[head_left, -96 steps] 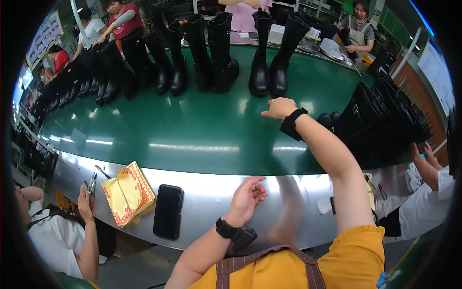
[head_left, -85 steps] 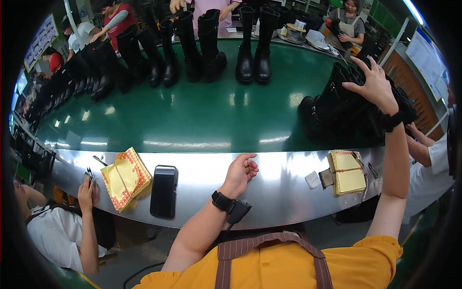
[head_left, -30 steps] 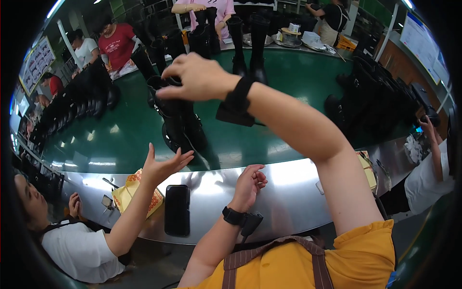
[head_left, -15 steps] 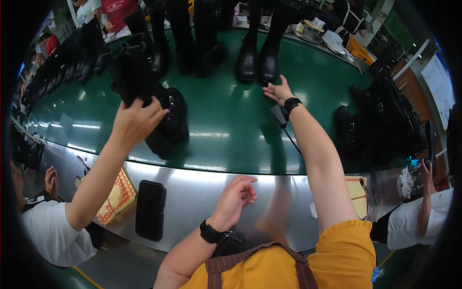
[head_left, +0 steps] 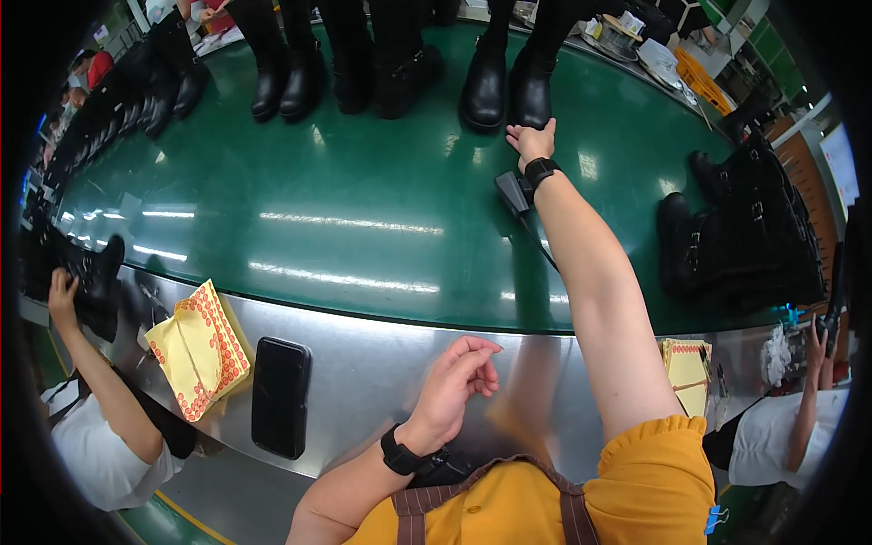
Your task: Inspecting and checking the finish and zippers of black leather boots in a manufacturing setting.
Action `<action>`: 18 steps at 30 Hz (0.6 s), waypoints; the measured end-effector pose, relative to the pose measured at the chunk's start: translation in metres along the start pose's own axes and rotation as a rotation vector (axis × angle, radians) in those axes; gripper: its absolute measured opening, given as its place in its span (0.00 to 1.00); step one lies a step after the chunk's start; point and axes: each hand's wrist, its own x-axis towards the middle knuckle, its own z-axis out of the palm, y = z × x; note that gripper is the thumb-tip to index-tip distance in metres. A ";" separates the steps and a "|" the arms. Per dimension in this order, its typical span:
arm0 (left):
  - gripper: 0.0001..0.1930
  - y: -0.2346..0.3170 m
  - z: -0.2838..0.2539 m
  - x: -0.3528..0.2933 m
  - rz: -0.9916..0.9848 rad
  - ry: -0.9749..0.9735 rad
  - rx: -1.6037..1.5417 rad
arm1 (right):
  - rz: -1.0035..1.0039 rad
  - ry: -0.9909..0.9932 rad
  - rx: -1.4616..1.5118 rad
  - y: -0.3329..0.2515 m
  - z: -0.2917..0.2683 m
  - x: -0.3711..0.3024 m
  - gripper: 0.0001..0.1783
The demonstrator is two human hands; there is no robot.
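Note:
At the far side of the green table stands a pair of black boots, a left boot (head_left: 483, 86) and a right boot (head_left: 530, 86), both upright. My right hand (head_left: 536, 143) has its fingers and thumb at the toe of the right boot, gripping it from the near side; the fingertips are partly hidden. A black strap circles that wrist, with a small dark wedge-shaped device (head_left: 513, 193) and a cable beside it. My left hand (head_left: 457, 389), its fingers curled with nothing visible in them, hovers over the metal ledge at the table's near edge.
More boots (head_left: 291, 68) line the far edge; others (head_left: 740, 227) lie piled at right. On the metal ledge (head_left: 354, 363) are a black phone (head_left: 281, 397) and yellow paper bundles (head_left: 202, 350). At far left a co-worker's hand (head_left: 64, 300) holds a boot (head_left: 95, 282).
My right hand has moved forward from just below the boots onto the right boot's toe. The co-worker has carried a boot from the table to the far left. My left hand barely moved.

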 end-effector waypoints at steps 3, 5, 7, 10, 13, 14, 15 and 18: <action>0.10 0.000 0.000 -0.002 0.004 -0.007 0.003 | 0.000 -0.068 0.016 -0.002 -0.005 -0.001 0.47; 0.11 -0.001 0.000 -0.003 -0.002 0.003 -0.002 | 0.001 -0.114 0.049 -0.002 -0.018 -0.004 0.44; 0.11 -0.001 0.001 -0.003 0.003 0.001 0.001 | 0.135 -0.239 0.124 -0.006 -0.038 -0.008 0.39; 0.11 -0.006 0.003 0.003 0.014 -0.018 0.008 | 0.219 -0.327 0.024 -0.024 -0.076 -0.029 0.28; 0.11 -0.008 -0.001 0.003 0.035 0.002 0.006 | 0.298 -0.459 -0.354 -0.042 -0.084 -0.070 0.25; 0.12 -0.007 -0.001 0.001 0.049 0.005 0.012 | 0.300 -0.537 -0.539 -0.055 -0.086 -0.077 0.24; 0.12 -0.007 -0.004 0.001 0.050 0.008 0.020 | 0.093 -0.580 -0.731 -0.064 -0.092 -0.088 0.17; 0.09 -0.009 -0.010 0.003 0.054 0.009 -0.016 | -0.772 -0.419 -1.265 -0.138 -0.117 -0.159 0.19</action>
